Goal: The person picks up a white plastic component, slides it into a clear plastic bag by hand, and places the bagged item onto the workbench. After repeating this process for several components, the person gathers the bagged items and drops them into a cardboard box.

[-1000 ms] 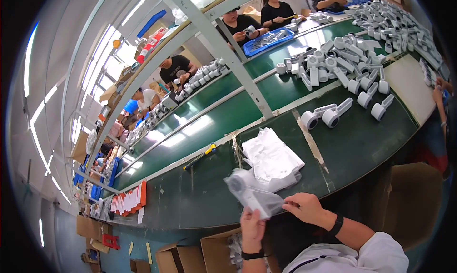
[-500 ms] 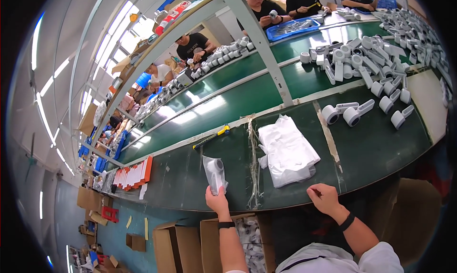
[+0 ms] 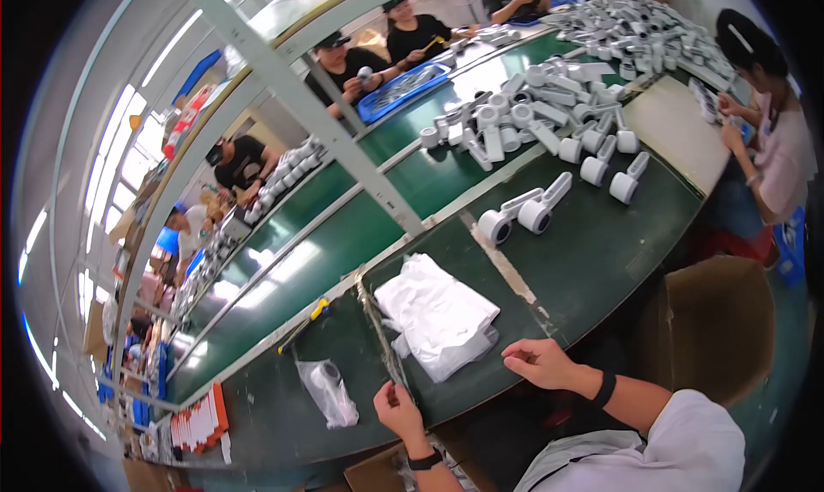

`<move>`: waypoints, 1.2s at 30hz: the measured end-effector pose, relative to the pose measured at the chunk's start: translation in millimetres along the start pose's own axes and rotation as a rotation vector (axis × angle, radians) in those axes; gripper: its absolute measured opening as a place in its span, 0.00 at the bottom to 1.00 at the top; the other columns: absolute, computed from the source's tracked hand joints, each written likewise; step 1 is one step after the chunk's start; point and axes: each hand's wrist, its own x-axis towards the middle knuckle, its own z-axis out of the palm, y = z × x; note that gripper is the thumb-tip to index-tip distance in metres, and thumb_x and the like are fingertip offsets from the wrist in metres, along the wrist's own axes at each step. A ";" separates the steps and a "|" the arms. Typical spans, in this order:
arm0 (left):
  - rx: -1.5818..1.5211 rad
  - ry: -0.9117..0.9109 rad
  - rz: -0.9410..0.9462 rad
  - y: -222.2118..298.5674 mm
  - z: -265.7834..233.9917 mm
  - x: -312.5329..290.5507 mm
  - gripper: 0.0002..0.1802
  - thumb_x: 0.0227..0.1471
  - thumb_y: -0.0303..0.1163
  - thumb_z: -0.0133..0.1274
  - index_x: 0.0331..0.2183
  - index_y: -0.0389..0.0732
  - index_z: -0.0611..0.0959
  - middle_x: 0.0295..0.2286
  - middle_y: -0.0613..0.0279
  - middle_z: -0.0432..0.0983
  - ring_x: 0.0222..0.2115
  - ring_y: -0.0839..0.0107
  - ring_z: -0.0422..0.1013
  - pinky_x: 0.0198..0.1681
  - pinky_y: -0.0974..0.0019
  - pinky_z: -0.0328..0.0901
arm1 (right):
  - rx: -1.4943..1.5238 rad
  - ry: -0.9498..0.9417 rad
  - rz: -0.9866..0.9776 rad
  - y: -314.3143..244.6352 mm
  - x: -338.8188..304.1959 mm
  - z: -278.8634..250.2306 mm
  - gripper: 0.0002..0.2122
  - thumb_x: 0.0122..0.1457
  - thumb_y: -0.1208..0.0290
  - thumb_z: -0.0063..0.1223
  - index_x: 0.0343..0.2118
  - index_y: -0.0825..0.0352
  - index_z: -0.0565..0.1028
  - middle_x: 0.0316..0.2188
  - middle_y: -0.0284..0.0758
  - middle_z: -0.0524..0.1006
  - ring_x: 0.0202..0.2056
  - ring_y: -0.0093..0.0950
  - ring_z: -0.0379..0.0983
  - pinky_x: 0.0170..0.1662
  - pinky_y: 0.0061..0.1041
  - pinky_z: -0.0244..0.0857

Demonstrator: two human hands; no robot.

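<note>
My left hand (image 3: pixel 400 413) is at the near edge of the green table (image 3: pixel 266 406), its fingers half curled and slightly apart with nothing in them. Left of it, apart from the hand, a white handled device with a round head lies inside a clear plastic bag (image 3: pixel 328 395). Just off the lower right corner of a stack of white plastic bags (image 3: pixel 436 313), my right hand (image 3: pixel 541 365) hovers with curled fingers and nothing visible in them. Further right stand several unbagged white handled devices (image 3: pixel 534 216) with dark round ends.
A yellow-and-black tool (image 3: pixel 305 324) lies behind the bagged device. Orange-and-white flat boxes (image 3: pixel 199 421) sit at far left. Large piles of white devices (image 3: pixel 524 110) cover the back right. A metal post (image 3: pixel 335 118) rises behind the table; a cardboard box (image 3: pixel 717 329) stands at right. Several people work nearby.
My left hand has let go of the bagged device, which now lies on the table. The view has swung right, bringing a seated person at the right into sight. My right hand stays curled.
</note>
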 end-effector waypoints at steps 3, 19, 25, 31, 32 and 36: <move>0.000 0.005 -0.031 6.2 -3.3 -1.8 0.09 0.51 0.27 0.57 0.35 0.33 0.80 0.29 0.62 0.74 0.26 0.75 0.70 0.31 0.71 0.66 | -0.164 0.149 -0.143 -31.9 12.8 -38.9 0.08 0.57 0.72 0.59 0.38 0.68 0.78 0.26 0.27 0.76 0.27 0.12 0.70 0.31 0.16 0.67; 0.013 0.025 0.093 21.5 -1.8 2.0 0.04 0.51 0.25 0.56 0.29 0.34 0.81 0.26 0.59 0.75 0.24 0.70 0.72 0.29 0.69 0.67 | -1.375 0.576 -0.217 11.3 193.8 -201.1 0.24 0.38 0.78 0.64 0.43 0.56 0.75 0.48 0.34 0.70 0.52 0.38 0.65 0.47 0.39 0.67; -0.048 0.041 0.037 18.0 -6.3 3.5 0.04 0.50 0.25 0.56 0.29 0.34 0.81 0.27 0.57 0.75 0.23 0.68 0.73 0.28 0.68 0.67 | -1.265 0.359 -0.244 -14.4 165.2 -201.4 0.19 0.36 0.78 0.68 0.32 0.64 0.69 0.24 0.42 0.73 0.35 0.46 0.71 0.40 0.39 0.64; -0.029 0.046 0.073 27.8 -3.5 2.7 0.04 0.52 0.25 0.55 0.28 0.34 0.80 0.26 0.61 0.74 0.22 0.75 0.70 0.27 0.73 0.66 | -0.251 0.218 -0.218 -45.2 125.1 -164.9 0.15 0.51 0.78 0.60 0.42 0.66 0.69 0.30 0.30 0.74 0.30 0.22 0.72 0.32 0.20 0.65; -0.041 0.046 0.060 26.9 -1.0 3.9 0.04 0.52 0.25 0.55 0.28 0.33 0.80 0.26 0.61 0.74 0.22 0.75 0.70 0.27 0.73 0.66 | -0.257 0.206 -0.202 -56.7 120.6 -144.7 0.16 0.56 0.76 0.57 0.46 0.67 0.68 0.32 0.30 0.73 0.30 0.21 0.73 0.31 0.20 0.67; -0.019 0.069 0.072 17.8 -9.8 3.7 0.04 0.52 0.25 0.55 0.28 0.33 0.81 0.26 0.61 0.74 0.22 0.75 0.70 0.27 0.72 0.66 | 0.223 0.079 -0.062 -91.8 133.9 -49.6 0.18 0.57 0.74 0.55 0.50 0.66 0.67 0.32 0.33 0.74 0.23 0.26 0.75 0.24 0.27 0.72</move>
